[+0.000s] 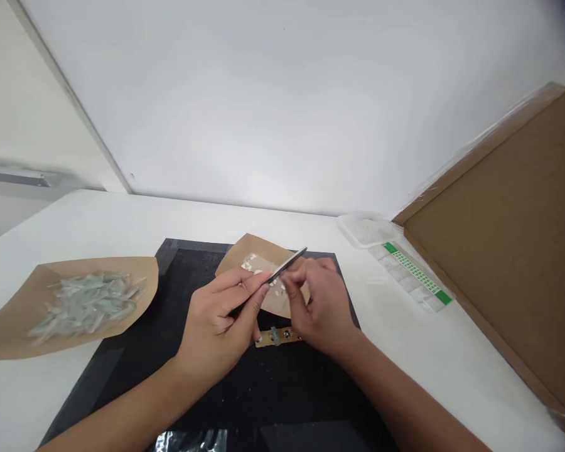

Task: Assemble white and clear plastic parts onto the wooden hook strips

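Observation:
My left hand (pixel 223 320) is closed, thumb and fingers pinching a thin, flat dark stick with a pale upper face (pixel 288 265) that slants up to the right. Close beside the stick, my right hand (pixel 322 304) has its thumb and forefinger pressed together; whatever sits between them is hidden. Behind both hands, a brown paper tray (pixel 247 245) carries small white bits (pixel 250 260). Just below the fingers lies a short tan strip (pixel 264 339) with round metal studs, and a small grey-green piece (pixel 275 336) stands on it. The right hand partly covers the strip.
A black mat (pixel 258 395) lies on the white table (pixel 395 351). At left, another brown paper tray (pixel 9 320) holds a heap of translucent slivers (pixel 94 304). On the right are a clear compartment box with a green label (pixel 417 273), a clear lid-like dish (pixel 365 229) and a cardboard panel (pixel 508 238).

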Demonstrator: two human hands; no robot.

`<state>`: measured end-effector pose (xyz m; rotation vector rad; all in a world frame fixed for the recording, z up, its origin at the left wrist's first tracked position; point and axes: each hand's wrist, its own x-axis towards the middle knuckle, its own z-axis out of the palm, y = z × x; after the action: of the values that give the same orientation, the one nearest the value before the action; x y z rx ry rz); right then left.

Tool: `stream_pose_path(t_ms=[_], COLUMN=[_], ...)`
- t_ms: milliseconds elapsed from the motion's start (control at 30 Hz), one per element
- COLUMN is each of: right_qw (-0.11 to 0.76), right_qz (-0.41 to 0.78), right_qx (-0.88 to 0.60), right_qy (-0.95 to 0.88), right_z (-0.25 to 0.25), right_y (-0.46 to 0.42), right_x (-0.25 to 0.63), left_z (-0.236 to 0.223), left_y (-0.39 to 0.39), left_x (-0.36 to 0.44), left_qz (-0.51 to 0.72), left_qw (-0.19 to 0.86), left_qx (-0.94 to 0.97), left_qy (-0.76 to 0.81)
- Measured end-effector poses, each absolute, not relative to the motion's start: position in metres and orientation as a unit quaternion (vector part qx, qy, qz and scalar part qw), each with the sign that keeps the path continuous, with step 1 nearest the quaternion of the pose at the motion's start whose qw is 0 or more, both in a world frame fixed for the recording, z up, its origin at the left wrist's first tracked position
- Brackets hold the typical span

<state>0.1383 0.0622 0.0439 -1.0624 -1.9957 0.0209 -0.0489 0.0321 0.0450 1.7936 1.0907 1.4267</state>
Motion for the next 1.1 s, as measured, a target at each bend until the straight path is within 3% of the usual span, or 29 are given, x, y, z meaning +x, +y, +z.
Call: stream_pose_path(t_ms=[600,967,1100], right_qw=[0.443,0.410,0.439], right_qz=[0.024,0.033,0.028], right_qx=[-0.444,-0.455,-0.453], right_qy=[-0.778,-0.790,-0.775], right_z=[0.0454,0.0483,0.0466], right_y=[0.0612,0.0591,0.0599], right_x=[0.1425,0.1435,0.1442], left_z=[0.0467,0.0452,0.0465], left_y=[0.0338,0.0343,0.0350], left_x=[-0.0509,-0.0511,-0.0513], left_qz=[0.524,0.533,0.532], left_qw=[0.328,0.315,0.325], left_qx=[0.662,0.678,0.676], left_qy=[0.424,0.397,0.394])
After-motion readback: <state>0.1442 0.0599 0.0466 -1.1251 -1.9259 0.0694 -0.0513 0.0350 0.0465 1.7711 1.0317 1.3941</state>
